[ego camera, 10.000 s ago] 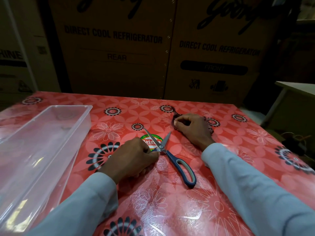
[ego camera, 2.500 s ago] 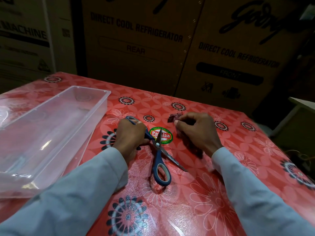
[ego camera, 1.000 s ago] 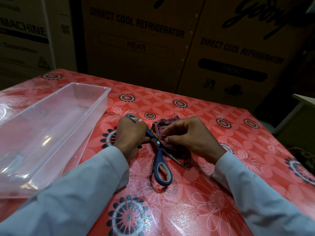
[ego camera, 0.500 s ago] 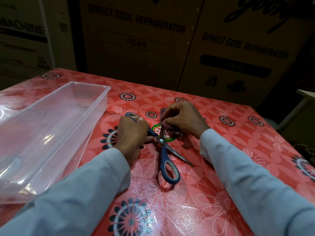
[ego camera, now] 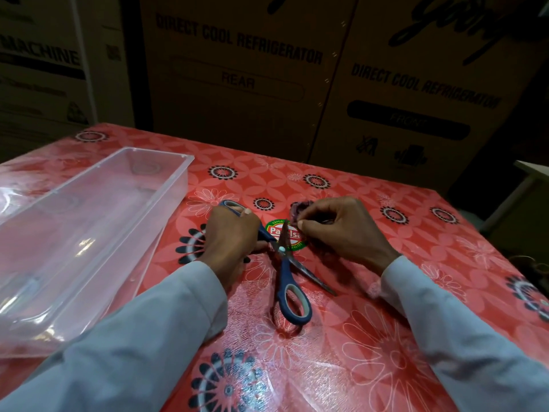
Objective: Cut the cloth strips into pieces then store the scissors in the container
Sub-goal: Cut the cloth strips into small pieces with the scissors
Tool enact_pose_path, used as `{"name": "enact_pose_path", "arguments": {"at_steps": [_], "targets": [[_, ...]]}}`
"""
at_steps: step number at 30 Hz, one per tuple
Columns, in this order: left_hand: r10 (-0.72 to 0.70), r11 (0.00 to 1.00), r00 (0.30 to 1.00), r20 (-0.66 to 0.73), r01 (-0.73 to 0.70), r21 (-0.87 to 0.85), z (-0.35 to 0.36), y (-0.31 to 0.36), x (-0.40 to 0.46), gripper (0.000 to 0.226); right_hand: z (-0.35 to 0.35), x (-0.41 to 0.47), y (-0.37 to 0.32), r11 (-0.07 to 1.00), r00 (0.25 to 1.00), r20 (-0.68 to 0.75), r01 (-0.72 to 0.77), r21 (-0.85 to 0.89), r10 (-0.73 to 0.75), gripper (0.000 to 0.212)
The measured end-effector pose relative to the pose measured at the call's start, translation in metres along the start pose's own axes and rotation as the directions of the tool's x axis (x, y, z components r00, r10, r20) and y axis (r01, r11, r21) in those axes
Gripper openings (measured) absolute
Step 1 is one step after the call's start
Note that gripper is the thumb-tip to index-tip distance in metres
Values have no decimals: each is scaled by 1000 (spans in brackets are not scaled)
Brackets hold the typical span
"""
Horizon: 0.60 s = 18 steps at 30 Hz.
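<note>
Blue-handled scissors [ego camera: 287, 280] lie wide open on the red flowered tablecloth [ego camera: 371, 337]. My left hand [ego camera: 230, 239] rests over one handle loop at the far left, fingers curled on it. The other loop lies free toward me, and one blade points right along the table. My right hand [ego camera: 341, 230] pinches a dark purple cloth strip [ego camera: 299, 207] just right of the upward blade tip, above a green and red sticker [ego camera: 286, 236]. Most of the cloth is hidden under my right hand. A clear plastic container [ego camera: 89, 233] stands at the left with nothing in it.
Large cardboard refrigerator boxes [ego camera: 267, 69] stand close behind the table's far edge. A pale table corner [ego camera: 531, 171] shows at the far right. The tablecloth's right edge drops away near dark cables [ego camera: 531, 263].
Over ten seconds my left hand took hold of a scissor handle and swung the scissors open. In the last second my right hand carried the cloth from over the blades back to the far right.
</note>
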State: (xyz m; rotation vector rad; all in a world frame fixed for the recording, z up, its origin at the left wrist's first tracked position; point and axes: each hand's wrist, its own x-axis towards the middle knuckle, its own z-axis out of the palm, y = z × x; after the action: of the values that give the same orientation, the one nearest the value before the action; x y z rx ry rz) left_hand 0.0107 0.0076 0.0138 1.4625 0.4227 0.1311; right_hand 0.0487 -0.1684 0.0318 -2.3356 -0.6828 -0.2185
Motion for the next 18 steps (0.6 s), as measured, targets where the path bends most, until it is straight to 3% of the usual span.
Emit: {"name": "enact_pose_path", "arguments": {"at_steps": [2, 4, 11, 16, 18], "targets": [[2, 1000, 1000, -4, -2, -2, 0, 0, 0, 6, 2, -2, -8, 991, 990, 135, -57, 123, 40, 5], [4, 1000, 1000, -13, -4, 12, 0, -1, 1, 7, 8, -6, -10, 989, 971, 236, -71, 129, 39, 6], [10, 1000, 999, -39, -9, 29, 1, -3, 3, 15, 14, 2, 6, 997, 988, 142, -68, 23, 64, 4], [7, 1000, 1000, -23, -6, 27, 1, -1, 2, 15, 9, -5, 7, 965, 984, 159, -114, 235, 78, 4], [11, 1000, 999, -30, -11, 17, 1, -1, 4, 16, 10, -9, 6, 967, 976, 213, -94, 235, 43, 5]]}}
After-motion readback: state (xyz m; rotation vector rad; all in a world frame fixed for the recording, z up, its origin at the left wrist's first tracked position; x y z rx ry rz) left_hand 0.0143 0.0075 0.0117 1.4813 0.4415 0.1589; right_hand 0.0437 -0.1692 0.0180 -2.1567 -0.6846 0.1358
